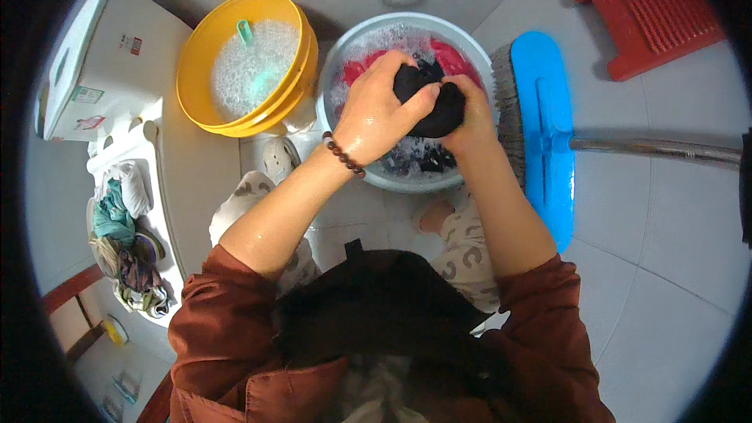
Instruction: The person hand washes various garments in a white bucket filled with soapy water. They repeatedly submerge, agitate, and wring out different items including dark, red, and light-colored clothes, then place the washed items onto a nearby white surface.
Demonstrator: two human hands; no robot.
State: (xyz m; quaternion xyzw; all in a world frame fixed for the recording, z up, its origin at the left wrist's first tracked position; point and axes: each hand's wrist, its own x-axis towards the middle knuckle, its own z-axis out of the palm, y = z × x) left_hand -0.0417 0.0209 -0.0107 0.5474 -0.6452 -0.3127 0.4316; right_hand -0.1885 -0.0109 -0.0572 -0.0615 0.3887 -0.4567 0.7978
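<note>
Between my two hands is a bunched black cloth (pixel 435 114), held above a round pale-blue basin (pixel 405 183). My left hand (pixel 379 111), with a dark beaded bracelet (pixel 343 155) at the wrist, grips the cloth from the left, thumb across its front. From the right, my right hand (pixel 473 114) clasps it, its fingers partly hidden behind the cloth. Sudsy water (pixel 402 38) fills the basin. Red cloth (pixel 452 59) and more dark cloth (pixel 420 158) lie in that water. Both forearms look wet.
Left of the basin stands a yellow bucket (pixel 187 82) of foamy water with a green handle (pixel 244 32) sticking out. A blue broom head (pixel 543 141) rests close on the right. Beyond it is a red plastic stool (pixel 658 17). Piled clothes (pixel 114 217) lie at far left.
</note>
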